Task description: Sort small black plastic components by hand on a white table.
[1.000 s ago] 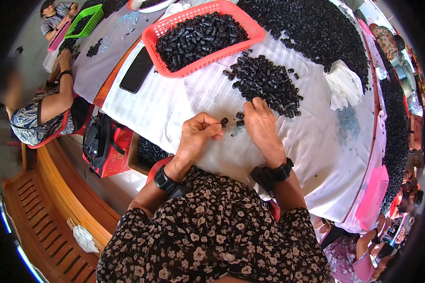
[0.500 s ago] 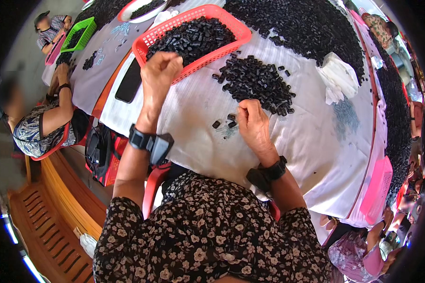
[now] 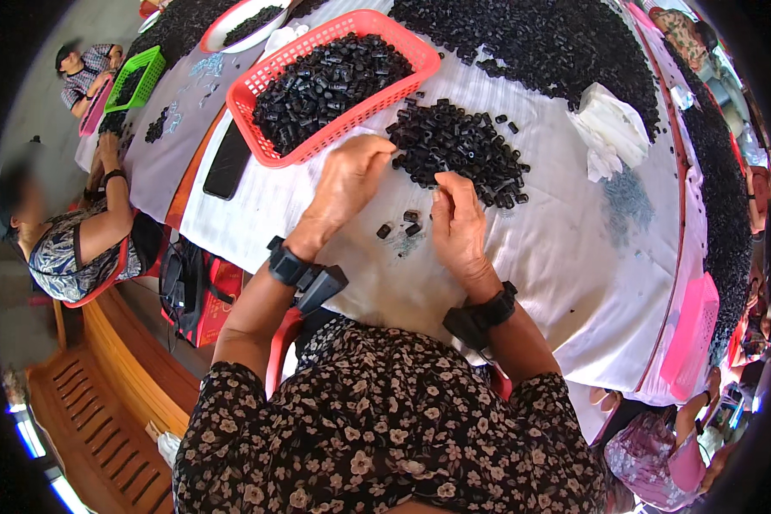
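1. Left hand, just beside red basket; white cloth stretching rightward of right hand to its curved edge.
2. Both hands' fingers bent; cannot tell whether either grips anything; fingertips partly hidden.
3. Black pieces heaped beyond right hand; loose ones between hands; wooden bench, lower left.

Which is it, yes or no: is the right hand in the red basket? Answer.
No, the right hand is at the near edge of the heap of black pieces, outside the red basket.
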Available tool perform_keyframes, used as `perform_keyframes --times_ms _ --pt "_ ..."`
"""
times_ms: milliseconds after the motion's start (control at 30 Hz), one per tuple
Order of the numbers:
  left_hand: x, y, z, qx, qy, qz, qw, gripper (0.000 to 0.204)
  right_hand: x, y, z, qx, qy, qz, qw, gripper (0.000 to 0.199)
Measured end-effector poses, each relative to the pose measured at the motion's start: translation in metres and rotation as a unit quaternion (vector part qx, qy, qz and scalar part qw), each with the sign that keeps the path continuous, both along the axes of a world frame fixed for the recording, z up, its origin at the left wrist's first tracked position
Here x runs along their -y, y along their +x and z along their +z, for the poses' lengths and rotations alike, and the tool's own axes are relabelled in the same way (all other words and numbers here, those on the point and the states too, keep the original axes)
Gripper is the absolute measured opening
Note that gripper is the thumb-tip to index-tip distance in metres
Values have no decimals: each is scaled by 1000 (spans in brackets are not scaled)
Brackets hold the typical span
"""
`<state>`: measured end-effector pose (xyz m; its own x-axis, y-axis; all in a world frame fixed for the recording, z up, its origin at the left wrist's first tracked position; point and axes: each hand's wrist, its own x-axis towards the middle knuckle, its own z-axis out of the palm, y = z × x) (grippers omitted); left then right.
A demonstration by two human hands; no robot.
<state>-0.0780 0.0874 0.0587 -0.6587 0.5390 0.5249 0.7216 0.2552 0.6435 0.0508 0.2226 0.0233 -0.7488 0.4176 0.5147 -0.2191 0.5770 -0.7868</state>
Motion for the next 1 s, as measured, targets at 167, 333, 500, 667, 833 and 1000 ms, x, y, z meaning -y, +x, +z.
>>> perform_keyframes --times_ms 167,333,500,667,833,1000 --pt "-9 -7 -29 -94 -114 -39 988 24 -1 -1 -1 5 20 8 1000 21" --pt "-8 4 -25 -66 -190 -66 977 19 -1 -2 -3 0 3 23 1000 19" --pt "10 21 -28 -2 -104 -94 990 14 -1 -2 -5 16 -47 18 999 18" --pt "23 26 -19 109 -127 -3 986 13 -2 -1 -5 25 -58 8 998 18" --pt "36 23 -27 96 -73 -1 993 14 -2 -1 -5 18 -55 -8 998 19" --pt "40 25 -20 57 -91 -17 994 19 -1 0 0 19 -51 -11 998 21"
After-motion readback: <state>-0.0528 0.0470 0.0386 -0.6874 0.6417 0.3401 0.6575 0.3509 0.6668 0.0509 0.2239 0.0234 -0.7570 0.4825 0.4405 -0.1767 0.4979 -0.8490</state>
